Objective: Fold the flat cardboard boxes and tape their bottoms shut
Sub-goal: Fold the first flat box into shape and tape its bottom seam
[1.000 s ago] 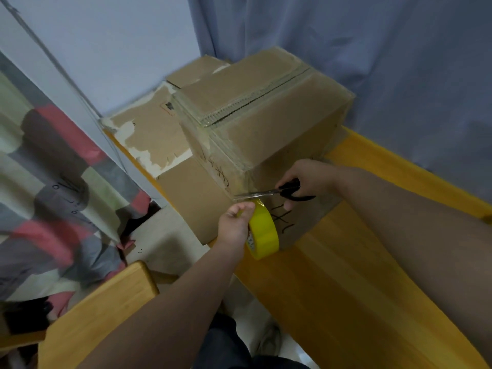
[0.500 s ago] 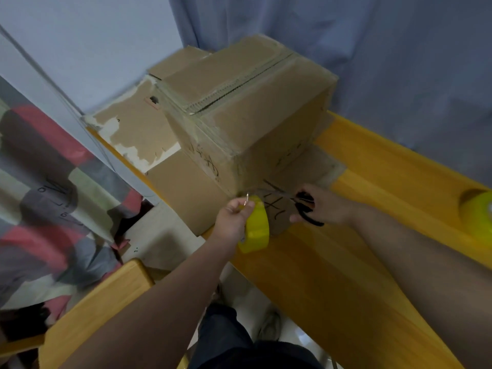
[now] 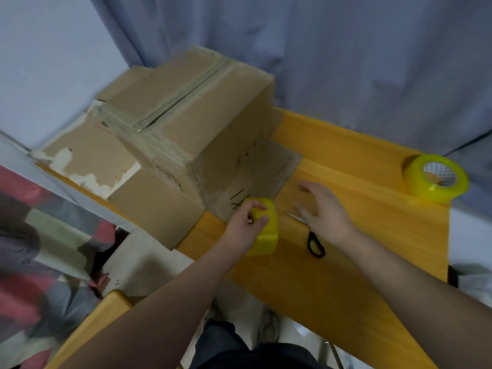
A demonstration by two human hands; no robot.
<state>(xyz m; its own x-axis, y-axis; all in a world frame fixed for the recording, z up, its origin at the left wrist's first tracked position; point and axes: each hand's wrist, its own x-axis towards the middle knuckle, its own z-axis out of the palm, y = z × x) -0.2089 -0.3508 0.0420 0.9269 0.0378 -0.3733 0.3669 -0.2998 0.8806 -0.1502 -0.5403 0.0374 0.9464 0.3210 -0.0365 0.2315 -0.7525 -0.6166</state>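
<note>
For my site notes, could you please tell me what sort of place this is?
Probably a room in a home, used for packing: a wooden table by a blue-grey curtain, a folded cardboard box on it, and a yellow tape roll nearby.

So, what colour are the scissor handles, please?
The scissor handles are black; the head view shows them best.

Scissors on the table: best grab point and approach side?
The scissors lie flat on the table, black handle loops nearest the person, blades pointing away under the right hand. Take the loops from above, near side.
</note>
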